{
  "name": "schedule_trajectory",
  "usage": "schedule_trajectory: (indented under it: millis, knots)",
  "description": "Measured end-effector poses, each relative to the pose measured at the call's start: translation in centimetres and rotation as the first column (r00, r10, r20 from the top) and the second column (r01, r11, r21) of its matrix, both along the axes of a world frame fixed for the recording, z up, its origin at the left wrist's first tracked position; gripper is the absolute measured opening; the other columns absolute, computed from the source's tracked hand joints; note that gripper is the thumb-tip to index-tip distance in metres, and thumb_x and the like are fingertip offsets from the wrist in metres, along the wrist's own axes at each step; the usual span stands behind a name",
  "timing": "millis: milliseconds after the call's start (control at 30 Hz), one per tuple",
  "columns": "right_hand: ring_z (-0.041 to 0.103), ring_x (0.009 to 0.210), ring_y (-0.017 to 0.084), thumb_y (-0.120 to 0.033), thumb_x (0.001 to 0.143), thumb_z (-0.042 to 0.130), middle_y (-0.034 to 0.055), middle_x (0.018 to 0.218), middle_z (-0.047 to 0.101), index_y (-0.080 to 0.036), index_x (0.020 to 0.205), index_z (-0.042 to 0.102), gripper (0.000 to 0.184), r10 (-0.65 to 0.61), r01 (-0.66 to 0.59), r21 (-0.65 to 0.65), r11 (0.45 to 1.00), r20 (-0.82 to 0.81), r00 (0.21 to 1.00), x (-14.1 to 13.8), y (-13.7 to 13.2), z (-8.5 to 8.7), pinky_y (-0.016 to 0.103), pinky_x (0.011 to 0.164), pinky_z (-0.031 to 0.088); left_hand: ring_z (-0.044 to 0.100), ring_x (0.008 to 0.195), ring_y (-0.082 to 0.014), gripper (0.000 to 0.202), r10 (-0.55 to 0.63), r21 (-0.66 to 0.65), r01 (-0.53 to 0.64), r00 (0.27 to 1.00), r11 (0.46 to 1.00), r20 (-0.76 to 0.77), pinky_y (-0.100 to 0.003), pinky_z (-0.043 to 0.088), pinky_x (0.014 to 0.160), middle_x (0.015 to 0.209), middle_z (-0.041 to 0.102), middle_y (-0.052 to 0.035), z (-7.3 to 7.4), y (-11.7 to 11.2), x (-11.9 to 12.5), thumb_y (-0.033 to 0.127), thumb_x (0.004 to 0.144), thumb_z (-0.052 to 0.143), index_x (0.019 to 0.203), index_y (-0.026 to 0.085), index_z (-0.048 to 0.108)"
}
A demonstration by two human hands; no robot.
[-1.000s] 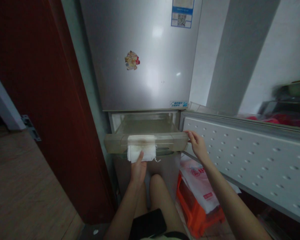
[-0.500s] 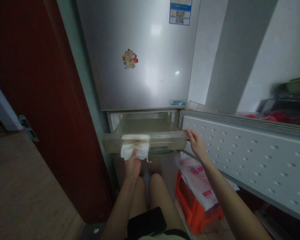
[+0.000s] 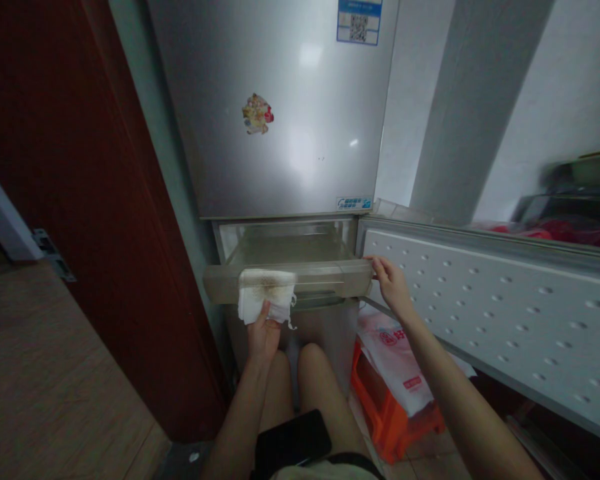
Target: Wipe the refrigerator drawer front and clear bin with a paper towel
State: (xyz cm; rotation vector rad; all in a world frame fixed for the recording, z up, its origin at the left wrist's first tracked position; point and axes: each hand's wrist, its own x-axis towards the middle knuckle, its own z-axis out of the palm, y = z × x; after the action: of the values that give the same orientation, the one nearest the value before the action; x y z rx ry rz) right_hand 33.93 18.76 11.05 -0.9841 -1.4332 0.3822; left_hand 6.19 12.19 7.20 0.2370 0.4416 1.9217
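A folded white cloth [image 3: 260,303] with a brownish smudge is pinched in my left hand [image 3: 265,337], thumb on top. The cloth hangs in front of the clear plastic drawer [image 3: 325,277], which is pulled partway out of the lower part of the fridge [image 3: 280,167]; I cannot tell whether cloth and drawer touch. My right hand [image 3: 389,280] grips the drawer's right front corner, fingers curled at its edge. Below it, the handle of another drawer [image 3: 320,301] shows.
The lower fridge door [image 3: 480,300] stands swung wide to the right. Under it is an orange stool [image 3: 380,413] with a white plastic bag [image 3: 403,373] on top. A black phone [image 3: 294,440] lies on my lap. A red-brown wooden door [image 3: 145,267] rises at the left.
My left hand has drawn the cloth slightly down and left, and the cloth's smudged face shows more. My right hand keeps its hold on the drawer corner.
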Motion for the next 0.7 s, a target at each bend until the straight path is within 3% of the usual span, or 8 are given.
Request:
schedule_trajectory:
  millis: [233, 533, 700]
  knots:
    - [0.067, 0.09, 0.024, -0.075, 0.085, 0.049, 0.0083, 0.101, 0.075, -0.023, 0.1, 0.075, 0.06, -0.005, 0.005, -0.001, 1.0, -0.013, 1.0, -0.2, -0.2, 0.1, 0.034, 0.07, 0.057, 0.076, 0.081, -0.0122, 0.042, 0.026, -0.031, -0.027, 0.999, 0.999, -0.029, -0.022, 0.061, 0.076, 0.094, 0.08, -0.0036, 0.6, 0.0, 1.1, -0.008, 0.093, 0.049, 0.12, 0.018, 0.069]
    - [0.067, 0.088, 0.023, -0.075, 0.085, 0.049, 0.0082, 0.101, 0.075, -0.023, 0.1, 0.075, 0.059, 0.001, -0.001, -0.005, 1.0, -0.008, 1.0, -0.1, -0.1, 0.1, 0.033, 0.068, 0.058, 0.073, 0.105, -0.0191, 0.037, -0.169, 0.013, 0.169, 0.985, 0.986, -0.027, -0.038, 0.052, 0.105, 0.108, 0.078, -0.0075, -0.1, 0.2, 7.1, -0.004, 0.093, 0.053, 0.12, 0.016, 0.069]
    - [0.067, 0.088, 0.023, -0.074, 0.085, 0.049, 0.0083, 0.102, 0.075, -0.023, 0.101, 0.075, 0.059, -0.005, 0.005, -0.004, 1.0, -0.002, 1.0, 0.1, -0.1, 0.1, 0.033, 0.068, 0.056, 0.074, 0.102, -0.0185, 0.034, -0.22, 0.004, 0.22, 0.976, 0.976, 0.002, -0.037, 0.053, 0.104, 0.105, 0.079, -0.0083, 0.5, 0.0, 9.3, -0.004, 0.094, 0.052, 0.117, 0.014, 0.069]
